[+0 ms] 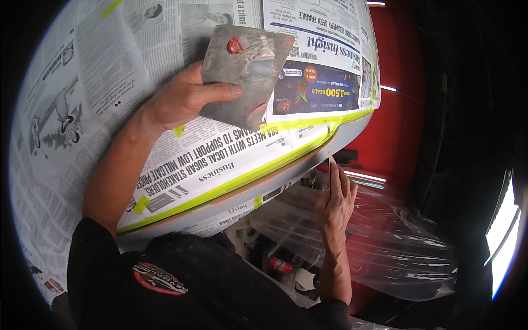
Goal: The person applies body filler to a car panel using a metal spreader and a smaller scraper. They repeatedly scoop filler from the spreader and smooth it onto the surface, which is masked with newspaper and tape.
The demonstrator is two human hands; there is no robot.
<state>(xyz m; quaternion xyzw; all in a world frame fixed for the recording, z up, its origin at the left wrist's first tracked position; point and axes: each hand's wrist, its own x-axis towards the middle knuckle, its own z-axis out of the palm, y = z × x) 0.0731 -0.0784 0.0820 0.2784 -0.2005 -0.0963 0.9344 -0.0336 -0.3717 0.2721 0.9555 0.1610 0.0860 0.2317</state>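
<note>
My left hand grips a flat grey metal plate by its left edge, with the thumb laid across the top face. On the plate sit a dab of red paste and a smear of grey putty. Lower and to the right, my right hand is closed round a thin, pale-tipped putty spreader, whose grip is mostly covered by fingers. The spreader's tip points up at the bare grey edge of a curved panel; whether it touches, I cannot tell. A brownish strip runs along that edge.
Newspaper masks the curved panel, held by yellow-green tape. Clear plastic sheeting drapes at the right, by a glossy red surface. A small red object lies below the panel, among clutter. A bright opening shows far right.
</note>
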